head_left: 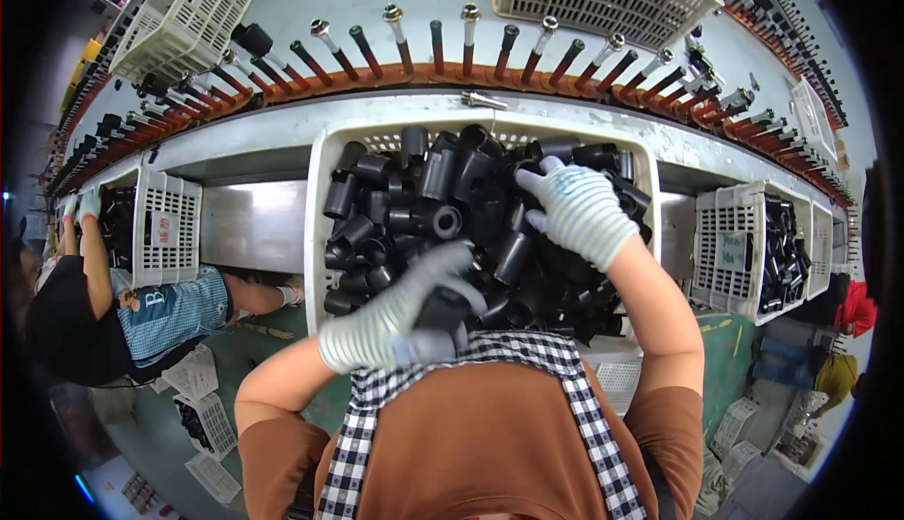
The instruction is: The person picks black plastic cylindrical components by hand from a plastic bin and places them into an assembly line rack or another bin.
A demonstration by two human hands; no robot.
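A large white plastic crate (317, 190) stands right in front of me, heaped with short black tubes (438, 176). My left hand (377, 327), in a striped white glove, is at the crate's near edge and blurred by motion. Its fingers curl around a black tube (443, 316), close to my checked apron (499, 346). Over the right part of the heap lies my right hand (582, 211), gloved alike. Its fingers are apart and reach down onto the tubes, with no tube plainly held; the undersides of the fingers are hidden.
Beyond the crate, a conveyor (471, 73) carries a row of upright rods, some with metal-tipped ends. A loose metal fitting (482, 101) lies on its near ledge. More crates stand left (169, 228) and right (730, 251). A co-worker (174, 303) works at the left.
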